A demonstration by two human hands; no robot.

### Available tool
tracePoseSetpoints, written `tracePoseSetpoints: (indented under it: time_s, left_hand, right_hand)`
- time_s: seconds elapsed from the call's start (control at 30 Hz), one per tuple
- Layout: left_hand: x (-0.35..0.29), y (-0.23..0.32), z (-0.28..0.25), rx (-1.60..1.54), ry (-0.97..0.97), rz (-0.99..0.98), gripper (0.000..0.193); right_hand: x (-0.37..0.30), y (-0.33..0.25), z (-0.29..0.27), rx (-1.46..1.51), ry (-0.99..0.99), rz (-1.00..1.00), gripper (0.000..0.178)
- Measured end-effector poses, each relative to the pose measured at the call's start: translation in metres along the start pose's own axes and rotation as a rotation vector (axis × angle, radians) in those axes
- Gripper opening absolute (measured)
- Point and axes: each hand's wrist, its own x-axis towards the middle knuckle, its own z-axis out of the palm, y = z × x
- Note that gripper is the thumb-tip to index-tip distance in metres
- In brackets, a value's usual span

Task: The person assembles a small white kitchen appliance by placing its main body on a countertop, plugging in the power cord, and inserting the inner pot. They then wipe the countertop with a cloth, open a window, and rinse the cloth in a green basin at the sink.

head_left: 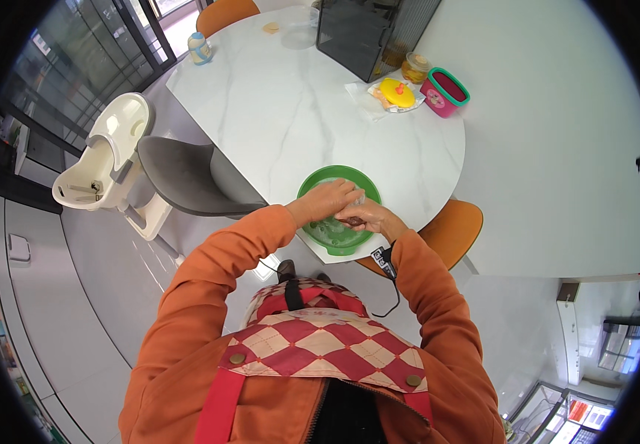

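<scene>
A round green basin (340, 250) with cloudy, sudsy liquid sits at the near edge of the white table. Over it, my left hand (329, 198) reaches in from the left, fingers curled; a whitish, glossy bit shows at its fingertips, too small to name. My right hand (375, 217) comes in from the right, fingers closed round a small dark brown object (353, 220), mostly hidden by the fingers. The two hands are close together above the basin's middle. A black-and-white strap with a cable (383, 260) is at my right wrist.
On the marbled table (275, 111) stand a dark ribbed cabinet (353, 37), a yellow-lidded dish (397, 93), a jar (414, 68), a pink-and-green tub (445, 92) and a bottle (199, 49). Around it are a grey chair (186, 174), orange chair (454, 231) and high chair (105, 159).
</scene>
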Motion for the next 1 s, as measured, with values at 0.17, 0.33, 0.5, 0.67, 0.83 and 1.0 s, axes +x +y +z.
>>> tracePoseSetpoints:
  time_s: [0.17,0.33,0.5,0.67,0.83,1.0]
  left_hand:
    - [0.003,-0.013,0.023,0.092,-0.043,-0.078,0.025]
    - [0.006,-0.015,0.038,0.066,-0.133,-0.282,0.02]
    - [0.009,-0.017,0.033,-0.101,-0.297,-0.464,0.029]
    - [-0.007,-0.006,0.004,-0.327,-0.084,-0.527,0.058]
    - [-0.025,0.026,-0.014,0.141,0.229,-0.04,0.052]
    - [-0.023,0.023,-0.013,0.14,0.152,0.123,0.034]
  right_hand:
    - [0.013,0.004,-0.005,-0.246,0.106,0.018,0.016]
    - [0.025,0.021,0.009,-1.003,0.621,-0.27,0.025]
    - [0.017,0.03,0.021,-1.299,0.85,-0.497,0.052]
    - [0.0,0.016,0.004,-0.492,0.5,-0.284,0.048]
    - [-0.006,0.008,0.005,0.269,0.169,-0.075,0.017]
    - [-0.012,0.0,0.015,0.043,-0.207,0.046,0.013]
